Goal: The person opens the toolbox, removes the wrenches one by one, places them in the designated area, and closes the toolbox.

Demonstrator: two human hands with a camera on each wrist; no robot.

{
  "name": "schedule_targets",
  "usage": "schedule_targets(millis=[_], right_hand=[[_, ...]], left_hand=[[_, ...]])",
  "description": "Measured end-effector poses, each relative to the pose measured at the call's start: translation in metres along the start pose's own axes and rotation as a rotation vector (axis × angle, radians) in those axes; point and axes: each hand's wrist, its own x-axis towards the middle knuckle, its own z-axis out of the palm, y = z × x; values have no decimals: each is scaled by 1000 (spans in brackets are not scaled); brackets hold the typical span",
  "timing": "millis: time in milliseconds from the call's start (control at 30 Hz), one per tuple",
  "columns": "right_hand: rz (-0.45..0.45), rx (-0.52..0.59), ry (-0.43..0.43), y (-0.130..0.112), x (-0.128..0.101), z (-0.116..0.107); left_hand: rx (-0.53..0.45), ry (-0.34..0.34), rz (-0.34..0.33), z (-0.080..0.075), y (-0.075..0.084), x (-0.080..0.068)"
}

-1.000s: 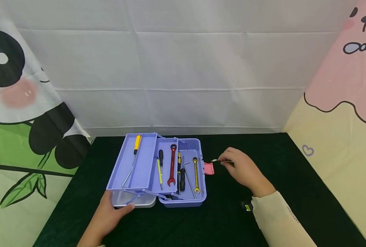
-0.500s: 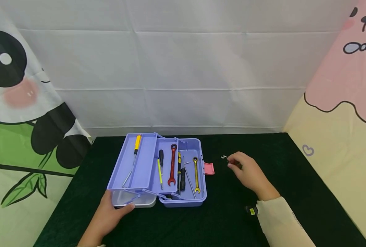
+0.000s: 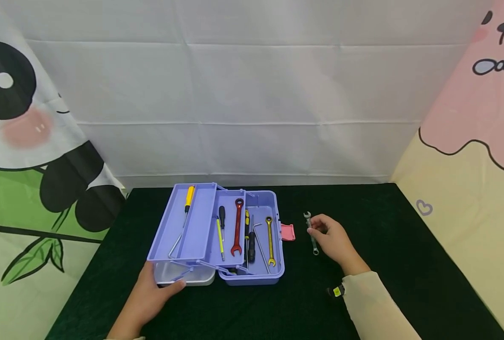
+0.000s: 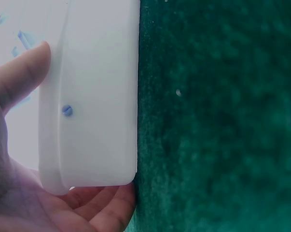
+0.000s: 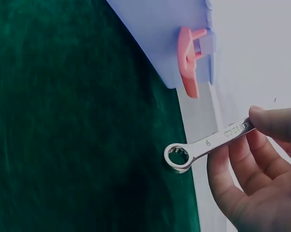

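An open lilac toolbox [image 3: 260, 271] with fanned-out trays sits on the dark green table. It holds a red wrench [image 3: 237, 226], a yellow wrench [image 3: 270, 240] and screwdrivers. My left hand [image 3: 163, 285] grips the box's white lid [image 3: 192, 279] at the front left corner, thumb [image 4: 20, 77] on top and fingers beneath the lid [image 4: 94, 96]. Just right of the pink latch [image 3: 288, 232], my right hand [image 3: 317, 229] pinches a small silver wrench [image 3: 312, 234]. In the right wrist view the wrench [image 5: 208, 144] sticks out from my fingertips [image 5: 273, 123], ring end toward the latch [image 5: 188, 60].
A white cloth backdrop stands behind the table, with cartoon panels at both sides. Dark green cloth [image 3: 405, 245] covers the table to the right of the box and in front of it. A yellow-handled screwdriver [image 3: 188, 198] lies in the left tray.
My right hand drew away from the pink latch toward me and lower. The silver wrench now shows full length, pointing front to back. The left hand has not moved.
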Motion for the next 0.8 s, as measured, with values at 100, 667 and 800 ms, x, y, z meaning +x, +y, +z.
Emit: schedule_targets(millis=[100,667,800], right_hand=[[26,23,2,1,4,7],[236,117,-37,-7,23,24],[282,115,-44,-7,28,26]], left_hand=[[-1,-1,-1,0,0,0],[6,3,-10,0,1,-1],[2,3,-10,0,1,-1]])
